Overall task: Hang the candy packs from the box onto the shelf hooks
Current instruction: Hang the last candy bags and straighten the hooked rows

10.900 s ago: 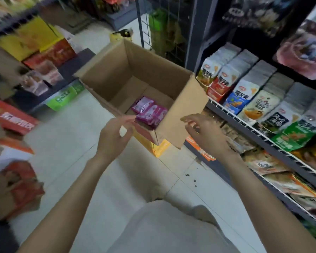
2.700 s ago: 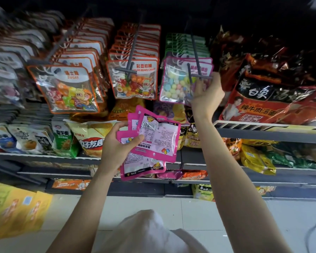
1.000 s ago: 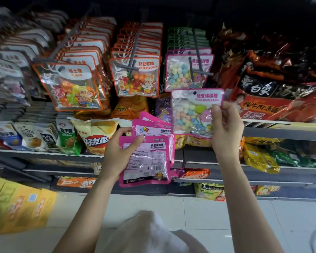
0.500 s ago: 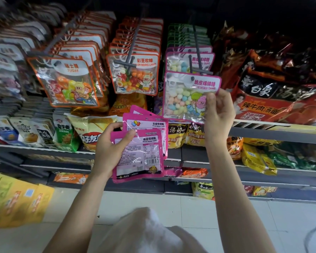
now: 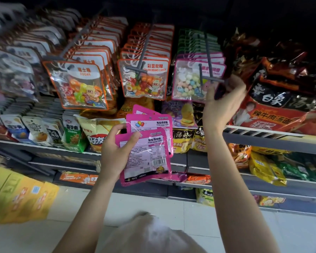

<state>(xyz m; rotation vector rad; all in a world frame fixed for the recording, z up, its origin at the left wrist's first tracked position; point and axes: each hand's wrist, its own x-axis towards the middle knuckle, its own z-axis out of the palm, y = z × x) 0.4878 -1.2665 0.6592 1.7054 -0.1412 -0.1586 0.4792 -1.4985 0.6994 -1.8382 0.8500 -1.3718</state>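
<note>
The right hand (image 5: 222, 105) is raised to the shelf hook (image 5: 207, 57), its fingers curled round the right edge of a pink-bordered candy pack (image 5: 192, 83) that hangs at the front of the hook. The pack's edge sits in the grip near the hook's crossbar tip, though blur hides exactly how the fingertips lie. This front pack has a clear window showing pale pastel balls — white, blue, yellow — under a pink header with white lettering, and more packs of the same kind are lined up behind it on the same hook.

Lower and to the left, the left hand (image 5: 117, 152) holds a fanned stack of pink packs (image 5: 148, 148), thumb across the face of the front one and fingers behind. These packs show their backs: a bright pink border, a whitish printed panel, a barcode near the lower right and a small hang hole at the top. They sit below the hanging rows, in front of the shelf edge.

Left of the pink row hang orange-bordered packs (image 5: 144, 77) of mixed jelly beans, and further left another orange-bordered row (image 5: 80, 86) marked SUGAR. To the right of the raised hand lie red noodle bags (image 5: 274, 110) on a wire shelf (image 5: 259, 133). Below are small snack packets (image 5: 44, 132) and the pale tiled floor (image 5: 190, 216).
</note>
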